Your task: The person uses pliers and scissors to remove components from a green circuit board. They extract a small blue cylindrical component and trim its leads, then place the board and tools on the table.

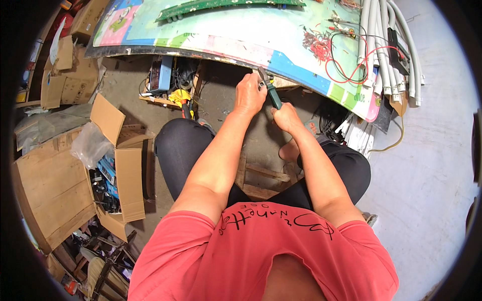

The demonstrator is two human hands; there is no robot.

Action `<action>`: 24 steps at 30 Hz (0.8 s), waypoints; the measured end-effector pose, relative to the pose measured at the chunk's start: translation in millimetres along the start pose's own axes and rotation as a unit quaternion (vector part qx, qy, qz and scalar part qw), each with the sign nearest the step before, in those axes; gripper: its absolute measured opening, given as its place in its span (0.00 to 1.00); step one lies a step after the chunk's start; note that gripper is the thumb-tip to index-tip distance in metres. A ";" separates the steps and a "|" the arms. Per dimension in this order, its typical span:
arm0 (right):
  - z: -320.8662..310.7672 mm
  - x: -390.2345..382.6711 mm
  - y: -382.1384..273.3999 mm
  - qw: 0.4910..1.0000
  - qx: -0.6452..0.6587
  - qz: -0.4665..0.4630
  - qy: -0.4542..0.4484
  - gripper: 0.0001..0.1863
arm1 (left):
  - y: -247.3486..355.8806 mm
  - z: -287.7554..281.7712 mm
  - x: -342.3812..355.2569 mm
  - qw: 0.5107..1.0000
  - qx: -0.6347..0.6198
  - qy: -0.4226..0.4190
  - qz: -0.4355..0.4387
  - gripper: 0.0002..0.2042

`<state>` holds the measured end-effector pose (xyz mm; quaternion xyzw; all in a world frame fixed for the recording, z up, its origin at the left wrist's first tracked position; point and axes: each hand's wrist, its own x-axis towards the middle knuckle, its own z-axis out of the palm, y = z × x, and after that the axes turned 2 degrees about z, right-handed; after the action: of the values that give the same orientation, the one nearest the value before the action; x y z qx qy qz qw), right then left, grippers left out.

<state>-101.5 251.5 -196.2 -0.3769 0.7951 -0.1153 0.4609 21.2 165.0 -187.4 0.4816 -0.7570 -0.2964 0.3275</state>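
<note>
Right hand is clenched round the green grip of the pliers, per the head cam, my only feed. L hand is just left of it, fingers bunched right by the tool's metal head; can't tell from my end if they pinch smth small. Main risk, I'd judge: a nipped L fingertip, b/c the fingers are so close to the head & my view of that spot is partly blocked. Also poss.: pliers slip if the R grip loosens, then drop toward the foot below the R hand. Red lead, off to the R hand's right on the table, might snag if that hand swung wide.

Pliers' pos.: handle inside the R palm, head pointing fwd & a bit left of it, next to the L fingers, by the table's near edge. Wire bits lie fwd-right of both hands, well apart.
</note>
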 end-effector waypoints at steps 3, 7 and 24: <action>-1.4 -1.4 -1.9 1.000 -0.009 0.000 -0.001 0.20 | 4.8 -4.6 -1.7 1.000 0.000 0.003 -0.012 0.08; -2.0 -2.8 -3.9 1.000 -0.015 0.002 0.008 0.21 | 7.5 -19.8 5.3 0.997 -0.041 0.036 -0.052 0.09; -35.5 -58.8 -1.0 0.977 -0.185 0.047 0.099 0.23 | -48.3 -18.3 3.0 0.649 -0.596 -0.063 -0.469 0.10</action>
<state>-113.0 286.5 -138.2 -0.4044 0.8611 0.0186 0.3076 60.4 142.4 -212.5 0.4538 -0.1094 -0.8272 0.3129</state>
